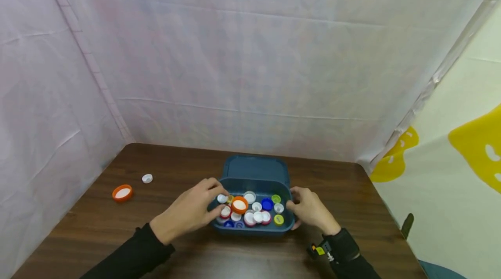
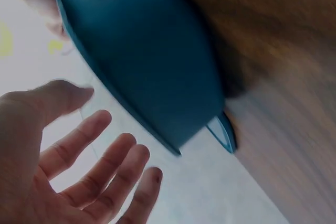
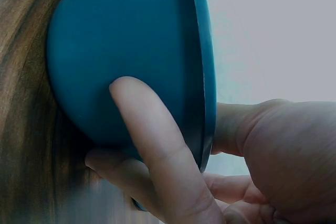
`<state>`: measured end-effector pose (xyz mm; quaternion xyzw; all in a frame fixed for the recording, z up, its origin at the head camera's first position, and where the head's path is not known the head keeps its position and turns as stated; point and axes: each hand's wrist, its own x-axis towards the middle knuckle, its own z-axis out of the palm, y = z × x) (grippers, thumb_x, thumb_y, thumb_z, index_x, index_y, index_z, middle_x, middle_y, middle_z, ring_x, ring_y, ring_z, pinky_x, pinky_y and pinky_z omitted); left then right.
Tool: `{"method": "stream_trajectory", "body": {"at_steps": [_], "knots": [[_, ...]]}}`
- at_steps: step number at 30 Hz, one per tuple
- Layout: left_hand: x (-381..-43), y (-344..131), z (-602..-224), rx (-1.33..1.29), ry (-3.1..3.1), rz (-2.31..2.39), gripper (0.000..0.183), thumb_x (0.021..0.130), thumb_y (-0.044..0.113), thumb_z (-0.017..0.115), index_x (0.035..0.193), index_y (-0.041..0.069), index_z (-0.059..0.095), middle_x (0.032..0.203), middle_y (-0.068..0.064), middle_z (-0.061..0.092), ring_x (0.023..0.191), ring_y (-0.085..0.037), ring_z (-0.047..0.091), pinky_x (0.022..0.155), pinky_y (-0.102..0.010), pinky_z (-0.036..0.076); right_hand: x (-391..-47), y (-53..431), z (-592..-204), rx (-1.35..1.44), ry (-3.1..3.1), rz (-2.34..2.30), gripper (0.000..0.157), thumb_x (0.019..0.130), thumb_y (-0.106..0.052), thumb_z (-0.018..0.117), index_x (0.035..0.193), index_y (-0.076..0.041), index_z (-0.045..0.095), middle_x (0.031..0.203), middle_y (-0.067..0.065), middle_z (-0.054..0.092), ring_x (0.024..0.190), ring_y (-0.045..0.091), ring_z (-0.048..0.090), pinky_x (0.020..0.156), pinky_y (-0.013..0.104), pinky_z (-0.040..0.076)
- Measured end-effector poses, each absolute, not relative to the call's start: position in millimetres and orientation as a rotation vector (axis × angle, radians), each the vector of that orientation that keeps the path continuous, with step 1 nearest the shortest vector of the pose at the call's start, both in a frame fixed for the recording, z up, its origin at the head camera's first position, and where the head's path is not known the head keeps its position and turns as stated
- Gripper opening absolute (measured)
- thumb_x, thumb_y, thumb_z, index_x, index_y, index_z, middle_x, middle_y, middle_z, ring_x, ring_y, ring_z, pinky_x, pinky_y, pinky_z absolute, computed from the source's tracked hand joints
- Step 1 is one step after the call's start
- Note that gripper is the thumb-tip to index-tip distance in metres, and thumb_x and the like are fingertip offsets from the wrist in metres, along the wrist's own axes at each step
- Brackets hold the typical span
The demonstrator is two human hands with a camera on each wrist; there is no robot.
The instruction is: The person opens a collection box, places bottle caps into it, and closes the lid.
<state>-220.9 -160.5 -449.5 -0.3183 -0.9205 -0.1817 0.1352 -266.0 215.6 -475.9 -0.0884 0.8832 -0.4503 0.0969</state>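
Note:
A dark blue plastic box [image 1: 254, 230] stands on the table, its lid [image 1: 256, 168] folded back behind it. Inside lie several bottle caps in white, blue, green and red, with a larger orange cap [image 1: 239, 205] on top. My left hand [image 1: 195, 207] hovers at the box's left end near a white cap [image 1: 222, 199]; in the left wrist view its fingers [image 2: 113, 163] are spread, holding nothing. On the right end, my right hand [image 1: 312, 210] grips the box wall, thumb over the rim and fingers against the outer side [image 3: 121, 35].
Toward the left of the brown wooden table [image 1: 172, 166] lie an orange-rimmed cap [image 1: 122, 193] and a small white cap [image 1: 147, 178]. Pale cloth [image 1: 250, 74] hangs behind the table and along its left side. Yellow shapes [image 1: 395, 157] mark the cloth at right.

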Motion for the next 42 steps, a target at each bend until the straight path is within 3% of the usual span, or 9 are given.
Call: {"method": "stream_trajectory", "body": {"at_steps": [2, 6, 13, 22, 28, 32, 35, 38, 42], "knots": [[-221.9, -166.9, -449.3, -0.865, -2.666, -0.506, 0.039, 0.099, 0.029, 0.096, 0.134, 0.019, 0.083, 0.131, -0.004, 0.074, 0.115, -0.021, 0.074, 0.092, -0.039, 0.069, -265.9, 216.0, -476.2, -0.258, 2.616, -1.33, 0.055, 0.107, -0.006, 0.072, 0.157, 0.012, 0.06, 0.126, 0.03, 0.083, 0.058, 0.027, 0.079, 0.056, 0.045, 0.068], [-224.9, -184.8, -448.8, -0.744, -2.689, -0.489, 0.063, 0.094, 0.043, 0.099, 0.148, 0.018, 0.077, 0.146, -0.011, 0.072, 0.13, -0.034, 0.074, 0.103, -0.059, 0.067, -266.6, 217.2, -477.2, -0.269, 2.608, -1.334, 0.056, 0.107, -0.006, 0.071, 0.159, 0.013, 0.058, 0.127, 0.031, 0.083, 0.059, 0.027, 0.08, 0.056, 0.045, 0.068], [-234.4, -227.2, -454.1, -0.47, -2.811, -0.456, 0.093, 0.092, 0.06, 0.096, 0.166, 0.014, 0.063, 0.169, -0.026, 0.057, 0.144, -0.056, 0.064, 0.103, -0.077, 0.061, -265.2, 219.9, -479.1, -0.272, 2.594, -1.345, 0.059, 0.107, -0.007, 0.07, 0.161, 0.013, 0.056, 0.129, 0.032, 0.082, 0.06, 0.028, 0.08, 0.057, 0.046, 0.069], [-241.4, -294.2, -468.2, -0.116, -3.023, -0.443, 0.117, 0.091, 0.071, 0.09, 0.175, 0.003, 0.045, 0.172, -0.046, 0.039, 0.148, -0.08, 0.043, 0.099, -0.099, 0.046, -263.6, 219.6, -483.7, -0.283, 2.582, -1.358, 0.058, 0.106, -0.006, 0.072, 0.159, 0.014, 0.057, 0.126, 0.031, 0.083, 0.061, 0.028, 0.08, 0.056, 0.046, 0.068], [-245.9, -333.2, -473.9, 0.009, -3.143, -0.414, 0.128, 0.091, 0.076, 0.088, 0.175, -0.005, 0.036, 0.166, -0.055, 0.034, 0.141, -0.088, 0.04, 0.095, -0.1, 0.046, -263.7, 220.1, -483.8, -0.291, 2.595, -1.352, 0.057, 0.106, -0.006, 0.072, 0.158, 0.013, 0.058, 0.126, 0.03, 0.083, 0.06, 0.027, 0.08, 0.055, 0.046, 0.068], [-246.6, -348.4, -476.5, 0.066, -3.206, -0.415, 0.129, 0.091, 0.076, 0.086, 0.172, -0.012, 0.036, 0.16, -0.058, 0.038, 0.136, -0.086, 0.045, 0.096, -0.094, 0.052, -264.3, 219.8, -482.5, -0.296, 2.595, -1.357, 0.057, 0.106, -0.006, 0.072, 0.158, 0.013, 0.059, 0.126, 0.029, 0.083, 0.061, 0.027, 0.08, 0.055, 0.047, 0.068], [-246.5, -353.9, -475.4, 0.093, -3.24, -0.414, 0.121, 0.095, 0.072, 0.085, 0.165, -0.017, 0.043, 0.155, -0.059, 0.042, 0.134, -0.084, 0.048, 0.1, -0.09, 0.053, -264.9, 219.4, -481.6, -0.296, 2.595, -1.358, 0.056, 0.106, -0.006, 0.072, 0.157, 0.013, 0.059, 0.125, 0.029, 0.083, 0.062, 0.026, 0.08, 0.056, 0.047, 0.068], [-246.5, -355.3, -472.2, 0.065, -3.23, -0.408, 0.099, 0.099, 0.055, 0.086, 0.153, -0.021, 0.054, 0.144, -0.057, 0.05, 0.129, -0.08, 0.053, 0.1, -0.086, 0.055, -265.5, 219.0, -480.7, -0.296, 2.601, -1.353, 0.056, 0.106, -0.006, 0.072, 0.157, 0.013, 0.059, 0.125, 0.029, 0.083, 0.061, 0.027, 0.08, 0.056, 0.047, 0.068], [-246.8, -356.8, -470.7, -0.019, -3.142, -0.415, 0.061, 0.095, 0.024, 0.087, 0.132, -0.02, 0.066, 0.117, -0.043, 0.062, 0.106, -0.059, 0.064, 0.091, -0.071, 0.06, -266.4, 218.3, -479.5, -0.295, 2.606, -1.346, 0.057, 0.106, -0.006, 0.072, 0.159, 0.013, 0.058, 0.127, 0.03, 0.083, 0.06, 0.027, 0.08, 0.056, 0.046, 0.068]]}}
